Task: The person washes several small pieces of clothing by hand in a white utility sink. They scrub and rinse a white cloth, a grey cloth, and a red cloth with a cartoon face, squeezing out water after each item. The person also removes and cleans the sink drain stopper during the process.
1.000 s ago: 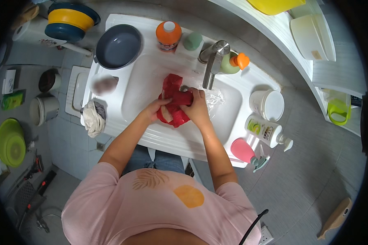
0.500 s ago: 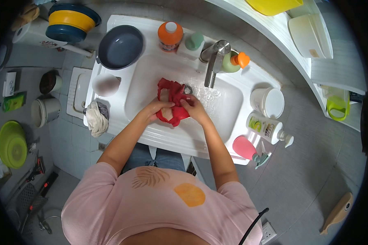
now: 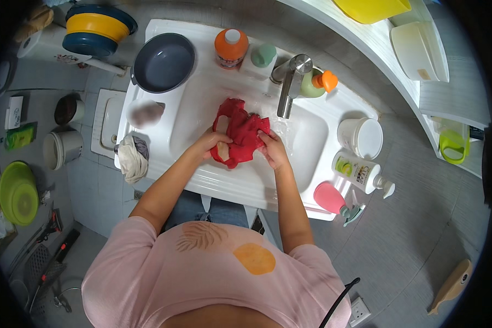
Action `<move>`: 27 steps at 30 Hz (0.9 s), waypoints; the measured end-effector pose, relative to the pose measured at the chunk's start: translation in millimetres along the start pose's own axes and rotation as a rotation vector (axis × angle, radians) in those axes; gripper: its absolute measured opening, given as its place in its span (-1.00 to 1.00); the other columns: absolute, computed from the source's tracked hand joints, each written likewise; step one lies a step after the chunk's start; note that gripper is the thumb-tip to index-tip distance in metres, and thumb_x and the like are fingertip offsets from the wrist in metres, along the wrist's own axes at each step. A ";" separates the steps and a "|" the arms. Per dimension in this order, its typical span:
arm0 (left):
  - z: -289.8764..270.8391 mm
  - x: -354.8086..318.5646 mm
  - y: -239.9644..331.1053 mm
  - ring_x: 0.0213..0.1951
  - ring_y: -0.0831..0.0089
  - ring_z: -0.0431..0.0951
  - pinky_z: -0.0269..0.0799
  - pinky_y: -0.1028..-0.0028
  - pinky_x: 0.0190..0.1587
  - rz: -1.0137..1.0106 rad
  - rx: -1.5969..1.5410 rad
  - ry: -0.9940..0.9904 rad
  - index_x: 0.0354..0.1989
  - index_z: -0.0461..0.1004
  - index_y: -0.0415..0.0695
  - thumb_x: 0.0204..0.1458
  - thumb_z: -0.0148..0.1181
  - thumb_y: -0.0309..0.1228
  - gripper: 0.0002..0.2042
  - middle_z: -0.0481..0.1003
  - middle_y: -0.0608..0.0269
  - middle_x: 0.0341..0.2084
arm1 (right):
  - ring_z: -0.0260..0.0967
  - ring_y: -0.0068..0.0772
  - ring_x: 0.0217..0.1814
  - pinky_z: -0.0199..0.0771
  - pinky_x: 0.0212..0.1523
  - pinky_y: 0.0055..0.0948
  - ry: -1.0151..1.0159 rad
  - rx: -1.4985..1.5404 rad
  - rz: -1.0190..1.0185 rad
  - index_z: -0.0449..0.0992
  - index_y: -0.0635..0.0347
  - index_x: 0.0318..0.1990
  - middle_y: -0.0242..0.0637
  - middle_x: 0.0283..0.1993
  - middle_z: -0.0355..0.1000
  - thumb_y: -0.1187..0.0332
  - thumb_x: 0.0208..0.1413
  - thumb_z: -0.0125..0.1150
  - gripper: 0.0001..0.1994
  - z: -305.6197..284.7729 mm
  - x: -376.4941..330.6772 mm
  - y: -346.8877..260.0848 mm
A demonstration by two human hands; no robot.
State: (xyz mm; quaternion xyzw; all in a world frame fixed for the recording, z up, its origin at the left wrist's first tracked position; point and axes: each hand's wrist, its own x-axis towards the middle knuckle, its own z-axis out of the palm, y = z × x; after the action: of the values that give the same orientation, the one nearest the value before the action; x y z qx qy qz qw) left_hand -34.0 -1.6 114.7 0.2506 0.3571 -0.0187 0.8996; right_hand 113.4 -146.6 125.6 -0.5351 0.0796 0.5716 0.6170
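A wet red cloth [image 3: 241, 134] with a beige patch along its left part is spread between my two hands in the white sink [image 3: 194, 106]. My left hand [image 3: 206, 143] is closed on its left edge, the fingers partly over the beige area. On the opposite edge, my right hand [image 3: 273, 150] grips the cloth, thumb on top and other fingers partly hidden. The cloth covers most of the drain. Just beyond my right hand is the metal faucet [image 3: 290, 93], with water visible in the basin below its spout.
Along the back rim stand a grey basin [image 3: 163, 63], an orange bottle [image 3: 231, 49] and a green pump bottle [image 3: 311, 85]. To the right are a white tub [image 3: 361, 138], a white pump bottle [image 3: 357, 172] and a pink spray bottle [image 3: 329, 197]. A crumpled pale cloth [image 3: 132, 158] hangs at the left rim.
The red cloth has been opened out wider and shifted slightly right. My right hand has moved right and a little toward me, still holding its edge; the left hand stays at the left side.
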 end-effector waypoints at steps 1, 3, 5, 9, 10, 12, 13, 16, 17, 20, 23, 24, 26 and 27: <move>2.2 1.2 1.9 -0.07 0.25 0.39 0.31 0.33 0.01 0.033 0.054 0.041 0.05 0.12 -0.29 -0.28 0.10 -0.67 -0.41 0.32 0.02 -0.08 | 0.36 -0.32 -0.17 0.33 -0.10 -0.45 0.125 -0.184 -0.102 0.36 0.18 -0.11 -0.35 -0.15 0.39 0.36 0.13 -0.10 -0.79 -8.3 6.8 4.2; 0.7 1.2 0.1 -0.06 0.25 0.38 0.31 0.35 0.00 0.062 0.072 0.097 0.06 0.11 -0.28 -0.27 0.10 -0.65 -0.41 0.33 0.02 -0.09 | 0.37 -0.33 -0.21 0.39 -0.19 -0.39 0.173 -0.431 -0.356 0.36 0.23 -0.11 -0.27 -0.21 0.40 0.46 0.09 -0.09 -0.78 -6.6 9.4 9.6; 2.3 0.1 -3.6 -0.07 0.27 0.39 0.33 0.36 -0.02 0.064 0.030 0.116 0.05 0.13 -0.25 -0.25 0.09 -0.64 -0.43 0.34 0.05 -0.11 | 0.37 -0.27 -0.23 0.37 -0.19 -0.34 0.214 -0.844 -0.552 0.35 0.29 -0.11 -0.16 -0.23 0.39 0.45 0.06 -0.06 -0.77 31.9 -17.4 -3.1; 31.7 -17.5 11.8 -0.11 0.32 0.41 0.37 0.38 -0.08 0.020 -0.429 -0.039 0.03 0.17 -0.18 -0.17 0.06 -0.59 -0.51 0.36 0.11 -0.14 | 0.29 0.08 -0.16 0.29 -0.10 -0.16 0.283 -1.656 -1.082 0.30 0.39 -0.08 0.11 -0.12 0.30 0.39 -0.08 0.08 -0.62 69.0 -35.5 17.0; 38.5 -22.7 17.2 -0.12 0.33 0.41 0.38 0.38 -0.09 0.011 -0.610 -0.106 0.03 0.18 -0.17 -0.14 0.05 -0.56 -0.53 0.36 0.12 -0.15 | 0.27 0.07 -0.12 0.27 -0.07 -0.17 0.251 -1.626 -1.037 0.27 0.41 -0.05 0.13 -0.10 0.28 0.35 -0.10 0.11 -0.56 65.6 -32.8 19.4; 15.3 -9.6 -4.1 -0.13 0.36 0.41 0.38 0.39 -0.09 0.032 -0.340 -0.043 0.01 0.19 -0.17 -0.11 0.04 -0.52 -0.57 0.37 0.14 -0.16 | 0.23 0.04 -0.04 0.23 -0.01 -0.18 0.172 -1.566 -0.950 0.21 0.44 0.01 0.15 -0.08 0.25 0.28 -0.12 0.17 -0.45 57.2 -25.2 25.8; 8.5 -6.2 -8.4 -0.14 0.37 0.42 0.38 0.39 -0.10 0.042 -0.205 -0.012 0.00 0.20 -0.17 -0.09 0.04 -0.50 -0.59 0.37 0.14 -0.17 | 0.22 0.00 -0.03 0.22 0.00 -0.22 0.103 -1.350 -0.786 0.19 0.44 0.04 0.13 -0.07 0.26 0.27 -0.12 0.19 -0.42 57.2 -25.4 17.1; -5.7 -5.7 -9.5 -0.11 0.36 0.41 0.34 0.39 -0.03 -0.031 -0.178 -0.070 -0.01 0.20 -0.20 -0.09 0.06 -0.52 -0.59 0.37 0.13 -0.15 | 0.27 -0.28 -0.02 0.27 -0.01 -0.42 0.149 -1.246 -0.639 0.13 0.38 0.10 -0.02 -0.03 0.28 0.29 -0.15 0.27 -0.34 46.1 -21.1 -8.6; -5.5 -6.0 -7.6 -0.12 0.35 0.41 0.34 0.38 -0.03 -0.054 -0.186 -0.083 0.00 0.20 -0.19 -0.09 0.05 -0.52 -0.59 0.38 0.13 -0.15 | 0.28 -0.29 -0.02 0.28 -0.02 -0.43 -0.021 -0.983 -0.412 0.14 0.37 0.10 -0.03 -0.03 0.28 0.29 -0.15 0.27 -0.35 41.6 -15.6 -14.1; 4.3 -9.7 -1.6 -0.14 0.34 0.42 0.36 0.37 -0.05 -0.072 -0.170 -0.117 0.00 0.20 -0.18 -0.07 0.01 -0.53 -0.61 0.38 0.14 -0.17 | 0.28 -0.13 -0.01 0.27 0.00 -0.37 -0.346 -0.377 0.164 0.14 0.36 0.10 0.02 -0.02 0.28 0.29 -0.16 0.24 -0.35 29.5 -6.5 -12.0; 10.8 4.7 -14.2 -0.18 0.33 0.43 0.37 0.35 -0.07 0.070 -0.135 -0.005 -0.04 0.21 -0.20 -0.04 -0.07 -0.57 -0.66 0.38 0.14 -0.20 | 0.27 0.05 -0.02 0.28 -0.01 -0.32 -0.286 -1.278 -0.271 0.08 0.40 0.10 0.08 -0.05 0.29 0.35 -0.14 0.17 -0.37 30.2 8.1 5.5; 12.5 14.2 -25.4 -0.19 0.34 0.43 0.37 0.36 -0.08 0.109 -0.162 0.108 -0.04 0.21 -0.21 -0.05 -0.11 -0.61 -0.67 0.38 0.13 -0.20 | 0.24 0.13 -0.03 0.29 -0.02 -0.29 -0.206 -1.323 -0.059 -0.07 0.44 0.14 0.22 -0.02 0.21 0.37 -0.16 0.14 -0.29 41.8 11.6 9.4; 23.7 24.0 -25.2 -0.22 0.34 0.43 0.41 0.31 -0.13 0.101 -0.286 0.342 -0.13 0.25 -0.18 0.05 -0.13 -0.54 -0.80 0.39 0.16 -0.24 | 0.23 0.18 -0.03 0.29 -0.04 -0.25 -0.195 -1.422 -0.096 -0.15 0.45 0.14 0.28 0.00 0.15 0.30 -0.20 0.17 -0.21 55.3 3.8 12.8; 24.4 26.4 -26.8 -0.23 0.34 0.43 0.41 0.31 -0.14 0.095 -0.323 0.369 -0.13 0.26 -0.18 0.05 -0.14 -0.54 -0.80 0.39 0.17 -0.25 | 0.22 0.20 -0.04 0.29 -0.04 -0.22 -0.188 -1.473 -0.117 -0.19 0.45 0.14 0.31 0.01 0.12 0.27 -0.21 0.19 -0.17 57.4 -2.1 13.8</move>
State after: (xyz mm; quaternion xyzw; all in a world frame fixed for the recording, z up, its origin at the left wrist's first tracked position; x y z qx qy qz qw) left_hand -4.6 -32.5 100.8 0.1191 0.5016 0.1270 0.8474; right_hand 72.3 -107.9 143.0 -0.7624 -0.4057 0.4865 0.1322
